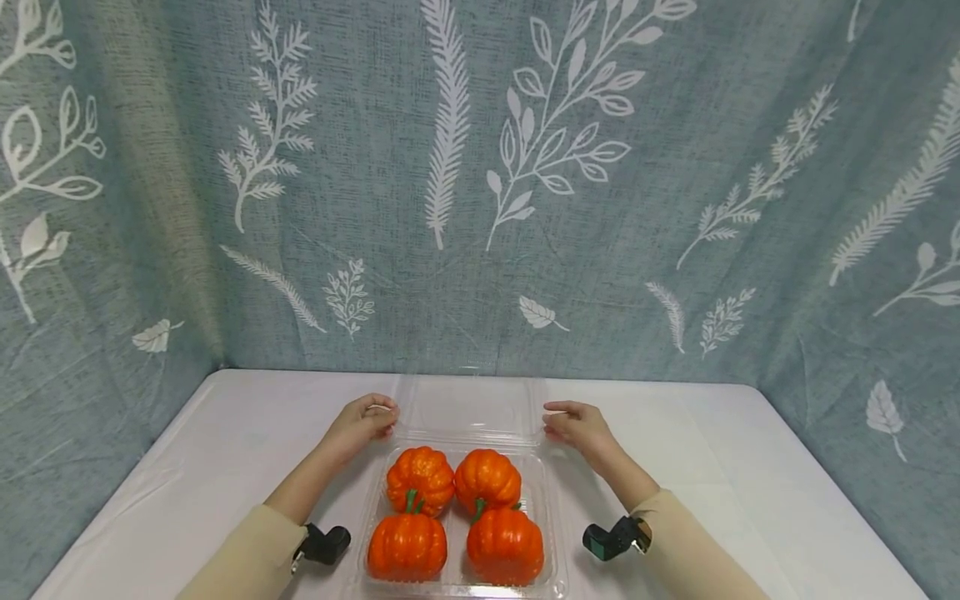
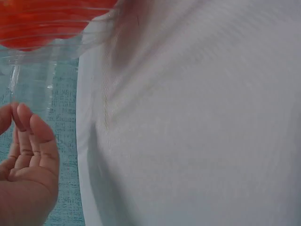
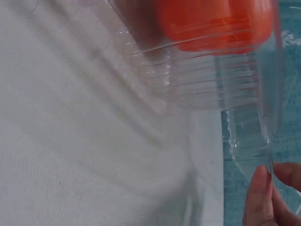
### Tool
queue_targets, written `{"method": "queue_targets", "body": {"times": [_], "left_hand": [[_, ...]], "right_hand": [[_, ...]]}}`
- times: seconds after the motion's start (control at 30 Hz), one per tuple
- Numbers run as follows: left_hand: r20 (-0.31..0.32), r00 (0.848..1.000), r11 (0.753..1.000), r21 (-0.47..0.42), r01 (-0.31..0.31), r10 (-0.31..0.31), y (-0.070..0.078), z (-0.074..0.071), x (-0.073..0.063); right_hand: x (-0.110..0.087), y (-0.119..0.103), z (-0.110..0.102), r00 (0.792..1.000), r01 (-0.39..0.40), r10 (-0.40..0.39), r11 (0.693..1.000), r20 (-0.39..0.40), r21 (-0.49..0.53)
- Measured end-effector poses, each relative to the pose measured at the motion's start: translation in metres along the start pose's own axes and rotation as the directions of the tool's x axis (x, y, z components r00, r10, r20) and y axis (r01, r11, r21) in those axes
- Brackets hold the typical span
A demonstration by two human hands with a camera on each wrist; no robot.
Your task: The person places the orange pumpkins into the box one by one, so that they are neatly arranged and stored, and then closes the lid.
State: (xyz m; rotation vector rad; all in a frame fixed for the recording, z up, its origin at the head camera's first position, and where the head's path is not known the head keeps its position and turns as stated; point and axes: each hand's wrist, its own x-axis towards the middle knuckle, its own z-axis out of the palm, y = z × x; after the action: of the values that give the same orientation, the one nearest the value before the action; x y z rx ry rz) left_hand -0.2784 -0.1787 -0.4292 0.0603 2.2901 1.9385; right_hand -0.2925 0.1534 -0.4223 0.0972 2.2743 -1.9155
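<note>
A clear plastic clamshell box (image 1: pixel 553 521) stands on the table with its lid (image 1: pixel 468 407) swung back toward the curtain. Inside sit several small orange pumpkins (image 1: pixel 407 547) with green stems, in two rows. At the lid's left edge is my left hand (image 1: pixel 360 427); in the left wrist view its thumb and fingertips (image 2: pixel 23 113) pinch the thin rim. Across from it, my right hand (image 1: pixel 579 427) pinches the lid's right rim, with thumb and fingers (image 3: pixel 257 195) on either side of the plastic. The box's ribbed wall (image 3: pixel 202 89) fills the top of the right wrist view.
A white cloth covers the table (image 1: pixel 697 483), with surface on both sides of the box. Behind it hangs a blue-green curtain (image 1: pixel 390 208) with white leaf prints, which also runs along both sides. Each wrist carries a small black camera (image 1: pixel 326 544).
</note>
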Motion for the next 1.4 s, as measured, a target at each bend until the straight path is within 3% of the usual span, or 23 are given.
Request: {"method": "queue_targets", "body": {"times": [0.13, 0.3, 0.5, 0.63, 0.7, 0.9, 1.03, 1.1, 1.2, 1.4], "left_hand": [[-0.053, 0.993, 0.99, 0.101, -0.102, 0.108, 0.003, 0.001, -0.005], [-0.124, 0.962, 0.941, 0.27, -0.202, 0.242, 0.006, 0.004, -0.013], [-0.191, 0.918, 0.909, 0.311, -0.278, 0.347, 0.008, 0.01, -0.019], [-0.22, 0.9, 0.898, 0.325, -0.298, 0.378, 0.008, 0.011, -0.021], [-0.228, 0.896, 0.897, 0.325, -0.3, 0.382, 0.007, 0.011, -0.022], [-0.216, 0.908, 0.905, 0.318, -0.281, 0.358, 0.007, 0.01, -0.024], [-0.205, 0.904, 0.89, 0.353, -0.289, 0.375, 0.007, 0.01, -0.025], [-0.199, 0.894, 0.87, 0.388, -0.304, 0.402, 0.007, 0.01, -0.026], [-0.185, 0.867, 0.82, 0.462, -0.339, 0.463, 0.007, 0.01, -0.028], [-0.105, 0.785, 0.659, 0.618, -0.43, 0.61, 0.006, 0.008, -0.036]], "right_hand": [[-0.004, -0.005, -0.001, 0.998, 0.054, -0.053, 0.998, -0.023, 0.038], [-0.011, -0.012, -0.005, 0.992, 0.117, -0.116, 0.993, -0.04, 0.023], [-0.014, -0.018, -0.009, 0.984, 0.173, -0.173, 0.985, -0.041, 0.0], [-0.013, -0.019, -0.01, 0.976, 0.216, -0.216, 0.976, -0.039, -0.013], [-0.013, -0.02, -0.01, 0.972, 0.233, -0.234, 0.972, -0.039, -0.024], [-0.015, -0.022, -0.011, 0.965, 0.258, -0.259, 0.965, -0.032, -0.046], [-0.015, -0.022, -0.013, 0.959, 0.282, -0.284, 0.957, -0.015, -0.064], [-0.016, -0.022, -0.014, 0.955, 0.297, -0.297, 0.953, 0.0, -0.066], [-0.02, -0.021, -0.016, 0.951, 0.31, -0.309, 0.949, 0.017, -0.062], [-0.032, -0.018, -0.018, 0.946, 0.324, -0.323, 0.945, 0.029, -0.048]]}}
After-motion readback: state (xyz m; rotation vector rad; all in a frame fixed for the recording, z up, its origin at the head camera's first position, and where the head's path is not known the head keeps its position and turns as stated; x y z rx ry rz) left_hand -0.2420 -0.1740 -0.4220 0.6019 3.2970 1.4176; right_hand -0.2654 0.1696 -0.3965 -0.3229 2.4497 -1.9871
